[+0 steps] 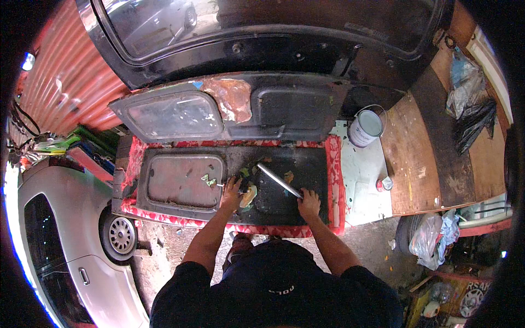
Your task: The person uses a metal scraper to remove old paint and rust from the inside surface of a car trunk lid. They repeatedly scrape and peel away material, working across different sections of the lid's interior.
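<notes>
Before me lies a dark panel with recessed sections and worn, dirty paint, bordered by red-and-white patterned material. My left hand rests low over its middle, fingers stretched out and apart, beside a crumpled yellowish scrap. My right hand is closed at the near end of a silver tube, which slants away to the left across the panel. What the tube's far end touches is hard to tell. A small crumpled green-and-white scrap lies in the left recess.
Behind the panel leans another dark panel with a rusty patch, below a large black vehicle part. At right stand a paint can and a small tin on a white board. A silver car is parked at left.
</notes>
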A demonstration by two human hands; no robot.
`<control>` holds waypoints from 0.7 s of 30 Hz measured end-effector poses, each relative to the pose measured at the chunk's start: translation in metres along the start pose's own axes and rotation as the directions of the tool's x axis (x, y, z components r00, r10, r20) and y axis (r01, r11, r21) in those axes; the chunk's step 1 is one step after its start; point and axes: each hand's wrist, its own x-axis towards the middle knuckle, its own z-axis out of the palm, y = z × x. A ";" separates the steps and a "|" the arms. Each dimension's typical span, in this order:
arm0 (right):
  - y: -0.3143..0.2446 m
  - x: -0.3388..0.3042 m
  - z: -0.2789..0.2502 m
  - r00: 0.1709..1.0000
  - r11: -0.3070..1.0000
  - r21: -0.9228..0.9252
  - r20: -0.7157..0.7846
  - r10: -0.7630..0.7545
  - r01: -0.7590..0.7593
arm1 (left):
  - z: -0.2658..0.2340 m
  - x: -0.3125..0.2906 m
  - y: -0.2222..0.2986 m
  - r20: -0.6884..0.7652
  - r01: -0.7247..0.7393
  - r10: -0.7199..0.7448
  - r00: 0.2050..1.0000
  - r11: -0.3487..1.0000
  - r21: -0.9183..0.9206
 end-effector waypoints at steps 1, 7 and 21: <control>0.002 -0.002 -0.001 1.000 1.000 0.030 -0.021 0.001 0.000 | -0.005 0.001 0.003 0.012 0.010 -0.010 1.000 1.000 -0.015; 0.015 -0.005 0.004 0.998 0.994 0.087 0.004 -0.067 0.067 | 0.017 0.009 -0.026 0.102 -0.075 0.061 0.993 0.987 0.141; 0.024 -0.005 0.004 0.962 0.974 0.096 -0.202 -0.183 0.206 | -0.012 -0.028 0.006 -0.276 0.104 -0.248 0.929 0.888 -0.447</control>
